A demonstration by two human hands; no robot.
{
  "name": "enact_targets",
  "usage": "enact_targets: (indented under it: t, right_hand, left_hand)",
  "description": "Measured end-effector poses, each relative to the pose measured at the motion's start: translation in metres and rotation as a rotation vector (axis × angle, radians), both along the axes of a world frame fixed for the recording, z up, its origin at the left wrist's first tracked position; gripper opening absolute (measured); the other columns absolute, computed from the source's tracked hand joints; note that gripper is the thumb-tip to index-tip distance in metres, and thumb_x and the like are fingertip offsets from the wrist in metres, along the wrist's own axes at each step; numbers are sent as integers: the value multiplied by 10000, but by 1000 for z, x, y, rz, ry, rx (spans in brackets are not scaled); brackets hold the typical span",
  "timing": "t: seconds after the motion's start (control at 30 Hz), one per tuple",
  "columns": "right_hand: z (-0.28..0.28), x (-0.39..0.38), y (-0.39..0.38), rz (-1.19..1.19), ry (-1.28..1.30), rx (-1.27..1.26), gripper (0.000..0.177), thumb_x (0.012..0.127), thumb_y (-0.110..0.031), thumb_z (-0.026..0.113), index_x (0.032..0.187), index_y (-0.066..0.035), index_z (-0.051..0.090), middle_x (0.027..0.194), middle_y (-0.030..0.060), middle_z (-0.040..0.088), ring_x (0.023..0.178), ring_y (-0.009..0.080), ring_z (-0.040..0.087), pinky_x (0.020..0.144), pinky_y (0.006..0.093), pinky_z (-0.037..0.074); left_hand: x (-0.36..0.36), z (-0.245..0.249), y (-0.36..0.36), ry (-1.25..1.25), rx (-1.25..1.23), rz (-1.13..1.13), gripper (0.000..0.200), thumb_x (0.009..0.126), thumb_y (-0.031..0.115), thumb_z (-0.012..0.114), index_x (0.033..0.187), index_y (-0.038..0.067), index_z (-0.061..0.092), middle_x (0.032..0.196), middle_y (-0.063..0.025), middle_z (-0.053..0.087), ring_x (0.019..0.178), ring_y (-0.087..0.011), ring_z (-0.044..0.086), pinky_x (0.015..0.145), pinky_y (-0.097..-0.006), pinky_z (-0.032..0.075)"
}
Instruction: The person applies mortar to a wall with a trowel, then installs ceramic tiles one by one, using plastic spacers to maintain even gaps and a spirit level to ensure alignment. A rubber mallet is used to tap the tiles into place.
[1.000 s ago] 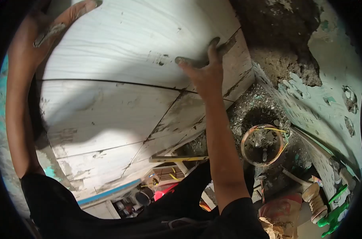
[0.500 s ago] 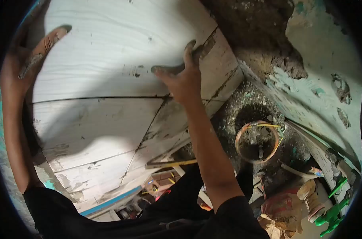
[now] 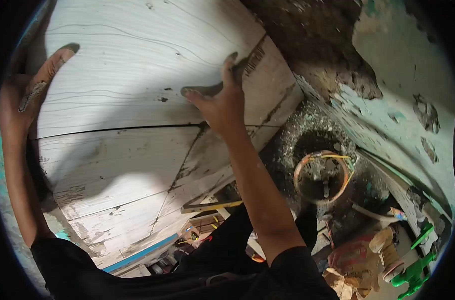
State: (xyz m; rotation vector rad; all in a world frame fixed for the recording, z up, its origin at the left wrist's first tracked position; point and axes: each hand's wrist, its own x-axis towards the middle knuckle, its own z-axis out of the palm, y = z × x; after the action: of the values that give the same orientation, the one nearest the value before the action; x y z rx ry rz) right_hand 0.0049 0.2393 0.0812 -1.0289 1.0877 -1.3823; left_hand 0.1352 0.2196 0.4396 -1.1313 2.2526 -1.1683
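A large white wood-grain wall tile point(image 3: 137, 75) fills the upper left of the view, set above other white tiles point(image 3: 117, 165) smeared with grey mortar. My left hand point(image 3: 30, 95) lies flat on the big tile's left edge, fingers stretched and dirty with mortar. My right hand point(image 3: 220, 100) presses open-palmed on the tile's lower right part, its fingertips near the tile's right edge. Neither hand holds anything. Beyond that edge the wall shows bare dark mortar point(image 3: 327, 45).
A round bucket point(image 3: 321, 176) with mortar and a trowel handle stands on the floor at right. Peeling green wall point(image 3: 407, 100) runs along the right. Below are a paper sack point(image 3: 355, 265), green plastic pieces point(image 3: 412, 270), a yellow level point(image 3: 212, 206) and scattered tools.
Both hands have shifted left and slightly down in the view while staying flat on the big tile; more of the tile's upper part shows now.
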Motion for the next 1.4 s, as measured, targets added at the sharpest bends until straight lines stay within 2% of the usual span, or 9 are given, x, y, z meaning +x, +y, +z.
enact_targets:
  t: [0.4, 0.5, 0.6, 0.77, 0.83, 0.9, 1.03, 1.2, 1.4]
  right_hand:
    - [2, 0, 1, -7, -12, 21, 1016, 670, -359, 775, 1359, 110, 195, 1392, 333, 206, 1322, 410, 217, 1083, 423, 229]
    - [2, -3, -1, 101, -34, 22, 1025, 683, -320, 768, 1360, 126, 141, 1399, 382, 52, 1344, 449, 59, 1088, 425, 215]
    - [1, -1, -1, 5, 49, 13, 1013, 670, -290, 782, 1372, 100, 165, 1373, 345, 228, 1318, 392, 240, 1046, 399, 297]
    - [-5, 2, -4, 72, -458, 3, 620, 621, -123, 785, 1148, 40, 503, 1024, 126, 599, 911, 249, 578, 847, 342, 457]
    - [-11, 4, -6, 43, -219, -16, 910, 637, -226, 780, 1358, 44, 295, 1284, 251, 450, 1208, 319, 434, 1002, 363, 351]
    - [-1, 3, -2, 30, -82, 58, 978, 651, -269, 771, 1393, 22, 206, 1372, 275, 306, 1292, 336, 303, 1046, 363, 284]
    - [0, -1, -1, 19, -19, 18, 1008, 665, -309, 765, 1418, -14, 163, 1443, 281, 158, 1353, 361, 170, 1082, 378, 217]
    - [6, -1, 2, -34, 56, 39, 964, 684, -281, 748, 1413, -6, 180, 1445, 263, 186, 1350, 309, 211, 1072, 334, 220]
    - [8, 0, 3, -29, 79, 44, 939, 688, -259, 733, 1410, -4, 190, 1444, 255, 199, 1347, 307, 220, 1079, 340, 216]
  left_hand:
    - [-8, -3, 4, 103, -105, 338, 242, 650, 54, 695, 858, -50, 630, 1093, -244, 577, 915, -323, 604, 797, -325, 458]
    - [-37, -18, 7, 137, -152, 247, 406, 703, 123, 733, 1031, -66, 587, 1002, -204, 605, 838, -238, 609, 765, -291, 469]
    - [-60, -37, 6, 138, -159, 249, 616, 725, 206, 755, 1213, -70, 501, 948, -171, 630, 821, -168, 596, 787, -264, 467]
    - [-70, -38, 12, 322, 40, 266, 547, 754, 177, 708, 1237, 10, 512, 1229, -168, 539, 1147, -197, 512, 962, -343, 423]
    - [-82, -39, 14, 225, 12, 94, 574, 736, 244, 729, 1199, -31, 531, 845, -109, 502, 769, -134, 434, 671, -289, 361]
    - [-87, -41, 11, 155, -2, -21, 620, 718, 311, 751, 1162, -72, 551, 462, -50, 464, 390, -72, 357, 380, -235, 299]
    - [-74, -35, 8, 213, 6, -56, 618, 688, 378, 751, 1142, -11, 592, 425, -43, 443, 373, -75, 329, 364, -246, 285]
    - [-76, -36, 9, 73, -76, 16, 603, 684, 397, 746, 1140, 28, 607, 409, -31, 461, 353, -80, 321, 354, -253, 278]
    - [-89, -36, 12, 284, -39, 239, 625, 675, 439, 735, 1145, 47, 609, 449, -49, 537, 345, -85, 349, 353, -264, 310]
